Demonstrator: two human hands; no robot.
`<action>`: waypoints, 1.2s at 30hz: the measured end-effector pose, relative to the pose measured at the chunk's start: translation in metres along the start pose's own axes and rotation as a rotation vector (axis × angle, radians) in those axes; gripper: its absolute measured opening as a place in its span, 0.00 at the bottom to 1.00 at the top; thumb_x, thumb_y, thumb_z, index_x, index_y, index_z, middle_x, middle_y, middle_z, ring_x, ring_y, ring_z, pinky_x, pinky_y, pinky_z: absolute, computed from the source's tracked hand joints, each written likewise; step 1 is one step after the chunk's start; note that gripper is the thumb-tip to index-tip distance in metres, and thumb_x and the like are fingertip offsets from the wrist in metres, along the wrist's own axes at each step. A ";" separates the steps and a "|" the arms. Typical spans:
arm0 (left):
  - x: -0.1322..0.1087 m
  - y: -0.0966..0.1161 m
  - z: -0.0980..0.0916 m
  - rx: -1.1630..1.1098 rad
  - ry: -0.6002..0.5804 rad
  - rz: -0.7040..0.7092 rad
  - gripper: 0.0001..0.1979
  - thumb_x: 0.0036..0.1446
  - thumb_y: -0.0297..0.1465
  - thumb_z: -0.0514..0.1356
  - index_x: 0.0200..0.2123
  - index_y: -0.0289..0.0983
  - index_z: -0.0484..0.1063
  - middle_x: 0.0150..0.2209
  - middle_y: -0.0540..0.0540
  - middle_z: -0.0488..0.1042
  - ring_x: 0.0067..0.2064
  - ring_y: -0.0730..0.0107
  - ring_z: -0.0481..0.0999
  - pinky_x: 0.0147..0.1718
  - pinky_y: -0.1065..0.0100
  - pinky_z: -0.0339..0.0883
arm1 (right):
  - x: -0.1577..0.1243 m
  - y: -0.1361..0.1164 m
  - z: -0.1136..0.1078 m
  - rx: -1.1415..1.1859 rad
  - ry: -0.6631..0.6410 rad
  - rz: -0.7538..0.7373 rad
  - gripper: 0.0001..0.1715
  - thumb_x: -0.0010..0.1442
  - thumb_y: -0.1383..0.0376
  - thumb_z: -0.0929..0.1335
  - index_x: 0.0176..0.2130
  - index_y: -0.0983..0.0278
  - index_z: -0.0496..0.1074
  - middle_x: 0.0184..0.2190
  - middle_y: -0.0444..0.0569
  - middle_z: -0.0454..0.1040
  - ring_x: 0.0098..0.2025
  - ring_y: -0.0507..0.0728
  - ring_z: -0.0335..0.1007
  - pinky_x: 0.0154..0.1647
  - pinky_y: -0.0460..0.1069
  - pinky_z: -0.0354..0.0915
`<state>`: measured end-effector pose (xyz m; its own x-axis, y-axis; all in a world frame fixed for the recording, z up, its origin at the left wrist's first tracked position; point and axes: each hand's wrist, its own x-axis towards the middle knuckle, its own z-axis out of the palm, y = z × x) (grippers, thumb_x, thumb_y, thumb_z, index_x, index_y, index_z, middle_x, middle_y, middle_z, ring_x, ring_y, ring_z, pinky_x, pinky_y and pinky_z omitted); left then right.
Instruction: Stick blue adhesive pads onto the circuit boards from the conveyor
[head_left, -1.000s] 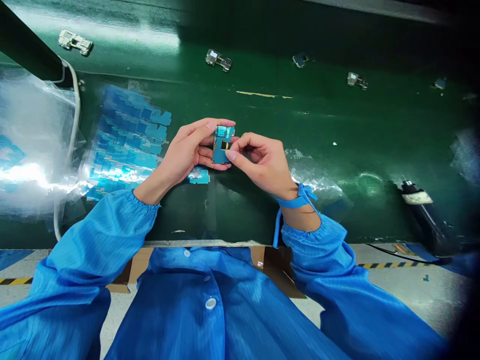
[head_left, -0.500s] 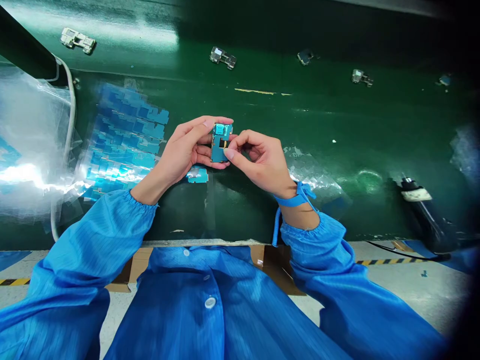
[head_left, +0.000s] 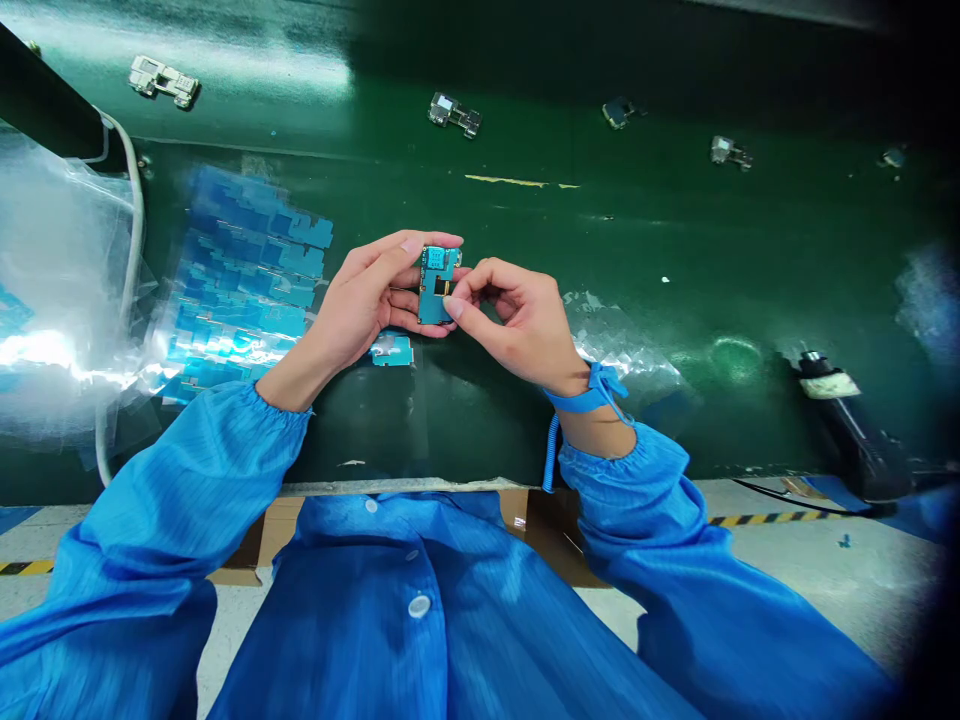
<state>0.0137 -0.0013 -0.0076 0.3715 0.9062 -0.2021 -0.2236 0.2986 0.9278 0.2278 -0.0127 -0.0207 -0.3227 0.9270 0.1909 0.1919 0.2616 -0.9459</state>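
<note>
Dark green table [head_left: 600, 230] carries five small silver-and-blue circuit parts [head_left: 454, 114] along its far side. Left hand [head_left: 360, 295] and right hand [head_left: 517, 320] grip one teal rectangular circuit board [head_left: 437, 285] between their closed fingers [head_left: 453, 308], over the table, near one loose teal board piece [head_left: 391, 350].

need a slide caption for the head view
Left hand and right hand hold a blue circuit board above a green work surface.

Left hand [head_left: 358, 297], right hand [head_left: 519, 322], curled close together
</note>
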 end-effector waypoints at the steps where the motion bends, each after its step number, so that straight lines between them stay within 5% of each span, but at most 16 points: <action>1: 0.000 0.000 0.000 0.004 -0.003 0.002 0.24 0.75 0.50 0.60 0.60 0.39 0.80 0.48 0.43 0.87 0.40 0.59 0.91 0.37 0.60 0.89 | 0.000 0.000 0.000 -0.002 0.002 0.000 0.13 0.69 0.56 0.77 0.36 0.59 0.76 0.33 0.43 0.77 0.36 0.55 0.73 0.47 0.55 0.75; 16: -0.003 0.001 0.002 0.020 -0.010 0.014 0.24 0.76 0.49 0.59 0.61 0.38 0.79 0.47 0.43 0.87 0.42 0.59 0.91 0.39 0.61 0.89 | 0.000 -0.004 -0.001 -0.063 -0.004 0.030 0.14 0.68 0.55 0.76 0.35 0.59 0.75 0.33 0.44 0.78 0.38 0.56 0.74 0.51 0.57 0.77; 22: -0.002 0.000 0.002 -0.026 0.001 0.020 0.22 0.71 0.49 0.65 0.56 0.40 0.82 0.45 0.45 0.88 0.39 0.59 0.91 0.37 0.60 0.89 | 0.001 -0.005 -0.002 -0.072 -0.012 0.047 0.15 0.68 0.54 0.76 0.35 0.58 0.74 0.34 0.45 0.78 0.35 0.56 0.72 0.50 0.58 0.77; 26: -0.004 0.002 0.003 -0.034 -0.020 0.045 0.25 0.60 0.41 0.76 0.58 0.40 0.82 0.46 0.44 0.88 0.42 0.56 0.91 0.39 0.58 0.90 | 0.001 -0.007 -0.002 -0.072 -0.011 0.009 0.13 0.69 0.56 0.75 0.35 0.58 0.74 0.32 0.43 0.76 0.34 0.55 0.69 0.59 0.61 0.76; 32: -0.007 0.001 0.001 0.013 -0.030 0.092 0.33 0.55 0.40 0.81 0.62 0.41 0.80 0.50 0.41 0.89 0.49 0.49 0.91 0.42 0.58 0.91 | 0.002 -0.010 -0.003 -0.079 0.000 -0.040 0.11 0.68 0.59 0.75 0.35 0.59 0.74 0.32 0.44 0.76 0.34 0.55 0.71 0.42 0.55 0.73; 36: -0.008 0.001 0.001 0.036 -0.023 0.101 0.33 0.56 0.41 0.81 0.63 0.42 0.80 0.50 0.41 0.89 0.50 0.49 0.91 0.43 0.58 0.91 | 0.004 -0.011 -0.004 -0.054 0.009 -0.077 0.11 0.67 0.62 0.75 0.33 0.59 0.72 0.30 0.43 0.75 0.33 0.54 0.70 0.39 0.53 0.71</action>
<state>0.0113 -0.0081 -0.0049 0.3691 0.9240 -0.1002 -0.2286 0.1948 0.9538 0.2279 -0.0111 -0.0088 -0.3305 0.9059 0.2646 0.2171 0.3459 -0.9128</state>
